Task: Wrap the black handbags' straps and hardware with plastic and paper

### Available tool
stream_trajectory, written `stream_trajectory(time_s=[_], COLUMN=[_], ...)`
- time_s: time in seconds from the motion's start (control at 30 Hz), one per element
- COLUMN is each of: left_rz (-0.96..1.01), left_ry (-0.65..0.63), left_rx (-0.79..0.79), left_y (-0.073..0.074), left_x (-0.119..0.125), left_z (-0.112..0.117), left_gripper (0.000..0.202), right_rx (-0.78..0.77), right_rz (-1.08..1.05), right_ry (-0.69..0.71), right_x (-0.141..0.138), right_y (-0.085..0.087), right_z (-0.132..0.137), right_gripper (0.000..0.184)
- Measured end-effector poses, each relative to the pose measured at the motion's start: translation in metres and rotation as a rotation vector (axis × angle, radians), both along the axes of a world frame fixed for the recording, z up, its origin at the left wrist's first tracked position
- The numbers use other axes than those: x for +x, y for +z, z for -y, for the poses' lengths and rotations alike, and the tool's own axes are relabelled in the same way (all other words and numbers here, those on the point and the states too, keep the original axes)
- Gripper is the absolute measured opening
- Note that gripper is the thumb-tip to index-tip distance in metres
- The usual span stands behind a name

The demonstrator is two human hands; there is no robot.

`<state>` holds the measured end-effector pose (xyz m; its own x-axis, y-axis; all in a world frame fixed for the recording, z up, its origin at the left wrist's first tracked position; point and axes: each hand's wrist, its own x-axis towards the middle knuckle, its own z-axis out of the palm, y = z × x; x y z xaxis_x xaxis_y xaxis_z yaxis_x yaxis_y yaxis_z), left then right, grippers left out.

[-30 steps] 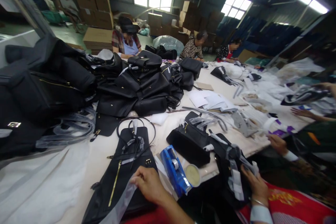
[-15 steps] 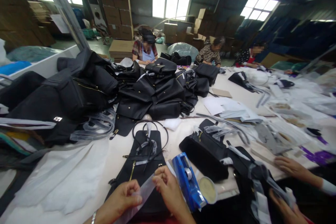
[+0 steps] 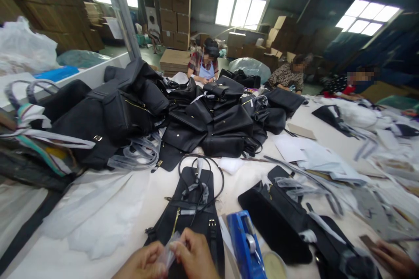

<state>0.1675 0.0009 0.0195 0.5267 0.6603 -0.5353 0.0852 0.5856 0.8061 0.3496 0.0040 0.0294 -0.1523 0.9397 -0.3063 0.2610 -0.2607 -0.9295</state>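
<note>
My left hand [image 3: 144,262] and my right hand [image 3: 195,253] are close together at the bottom of the view, both closed. Their fingertips pinch a crumpled strip of clear plastic film [image 3: 170,250]. Beneath them a black backpack [image 3: 163,223] lies flat, with a gold zip, buckled straps and a looped thin cord at its far end. Clear wrapping covers parts of its hardware. Just right of my right hand stands a blue tape dispenser [image 3: 238,237] with a roll in it. A round pale-topped tub [image 3: 275,266] sits beside that, partly cut off.
Black bags [image 3: 225,122] are heaped across the table's middle and left. White sheets [image 3: 98,218] lie at left. Another black bag [image 3: 275,222] lies at right, near a co-worker's hand [image 3: 393,257] holding a flat brown piece. Several people sit beyond the heap.
My hands have drawn closer together, and the film is now bunched between them instead of stretched long. The view has shifted left. The co-worker's hand now holds a brown piece.
</note>
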Motion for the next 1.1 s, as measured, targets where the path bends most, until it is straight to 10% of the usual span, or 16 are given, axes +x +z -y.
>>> stream_trajectory(time_s=[0.13, 0.3, 0.47, 0.77, 1.1], left_rz=[-0.064, -0.152, -0.142, -0.171, -0.208], left_ry=[0.111, 0.202, 0.217, 0.197, 0.14], left_rx=[-0.063, -0.025, 0.028, 0.084, 0.167], left_y=[-0.01, -0.009, 0.001, 0.016, 0.026], left_x=[-0.01, -0.027, -0.029, -0.024, -0.013], left_z=[-0.004, -0.015, -0.021, -0.024, -0.028], left_gripper=[0.047, 0.033, 0.023, 0.014, 0.019], right_rx=[-0.112, -0.034, -0.169, -0.352, -0.258], right_rz=[-0.031, 0.452, 0.316, -0.511, -0.436], right_ry=[0.066, -0.112, -0.096, -0.12, -0.082], right_x=[0.007, 0.035, 0.027, 0.009, 0.002], right_y=[-0.016, -0.045, -0.064, -0.016, -0.01], right_z=[-0.013, -0.043, -0.06, -0.054, -0.044], right_gripper=[0.032, 0.037, 0.031, 0.034, 0.04])
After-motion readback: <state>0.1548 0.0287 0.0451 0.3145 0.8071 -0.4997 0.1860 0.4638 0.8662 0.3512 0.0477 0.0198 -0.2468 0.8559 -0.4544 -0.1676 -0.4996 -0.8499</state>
